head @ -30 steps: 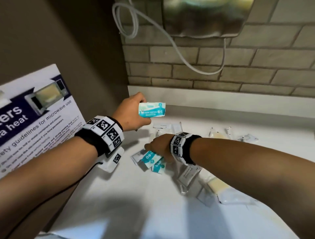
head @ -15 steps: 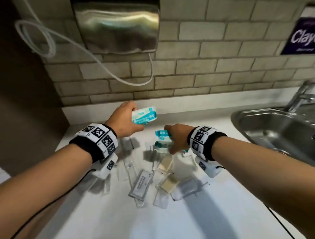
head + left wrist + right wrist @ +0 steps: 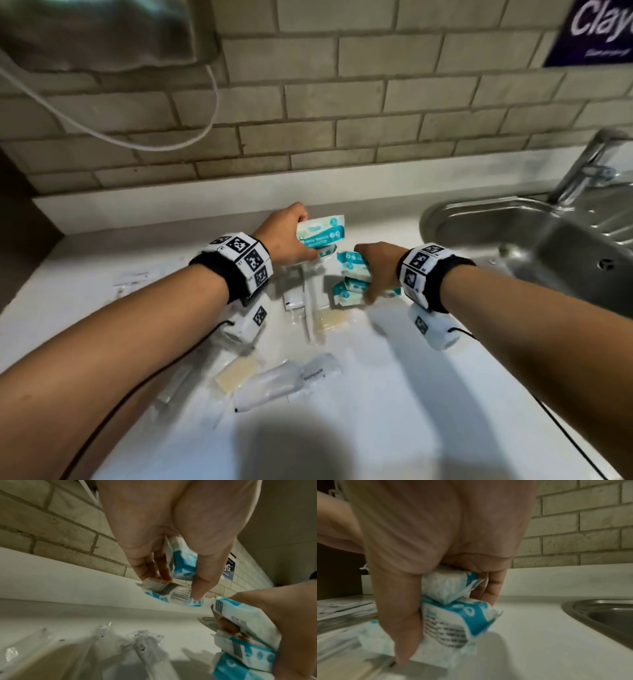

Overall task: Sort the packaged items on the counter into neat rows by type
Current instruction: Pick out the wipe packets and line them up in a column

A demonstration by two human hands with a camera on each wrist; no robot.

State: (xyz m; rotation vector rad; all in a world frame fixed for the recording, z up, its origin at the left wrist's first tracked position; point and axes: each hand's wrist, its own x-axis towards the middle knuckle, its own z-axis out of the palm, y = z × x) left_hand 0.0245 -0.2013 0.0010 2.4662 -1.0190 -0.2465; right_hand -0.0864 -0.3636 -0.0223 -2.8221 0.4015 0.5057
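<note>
My left hand holds teal-and-white tissue packs above the back of the white counter; the left wrist view shows two packs between thumb and fingers. My right hand grips a stack of the same tissue packs, with at least three packs pressed between thumb and fingers just over the counter. Clear-wrapped soap bars, a white toothpaste sachet and other clear packets lie scattered below the hands.
A steel sink with a tap sits at the right. A brick wall and a white upstand run behind the counter. A metal dispenser with a white cable hangs at the upper left.
My right hand has lifted the tissue packs off the pile and carried them rightward, toward the sink side. My left hand keeps hold of its packs. The view has swung right.
</note>
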